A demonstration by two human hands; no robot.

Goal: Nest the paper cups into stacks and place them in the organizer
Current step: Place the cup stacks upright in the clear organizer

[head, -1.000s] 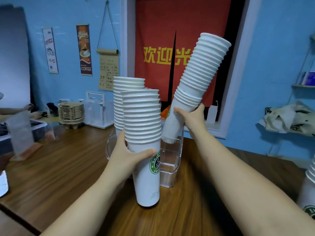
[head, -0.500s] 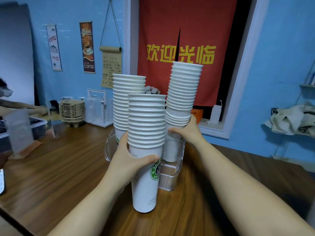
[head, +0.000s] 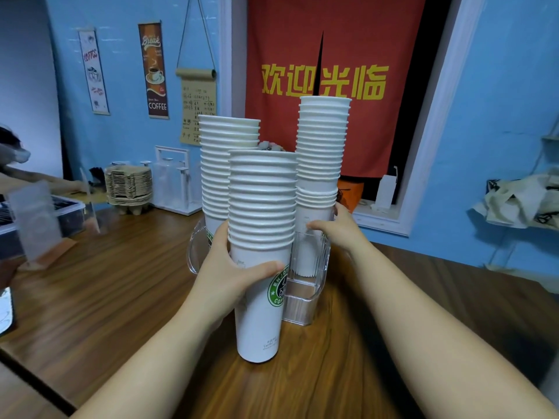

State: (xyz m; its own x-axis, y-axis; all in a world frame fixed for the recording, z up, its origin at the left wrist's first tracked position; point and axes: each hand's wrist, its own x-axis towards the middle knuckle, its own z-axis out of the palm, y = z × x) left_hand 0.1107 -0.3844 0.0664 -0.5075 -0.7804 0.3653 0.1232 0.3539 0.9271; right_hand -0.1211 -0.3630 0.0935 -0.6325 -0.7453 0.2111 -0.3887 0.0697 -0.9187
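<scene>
Front cup stack upright, rims up, long axis vertical.
Left hand grips it; right hand grips right stack in organizer; rear stack base hidden.

Upright white cups: rear stack and right stack in clear organizer, logo stack just before it.

Wood-grain counter ran across the frame. A clear organizer stood on it mid-frame, with a back cup stack and a right cup stack in it. The front cup stack stood just before the organizer; whether its base touched the wood was unclear. Far left sat cardboard cup carriers, a clear rack, a bin and a sign stand.
</scene>
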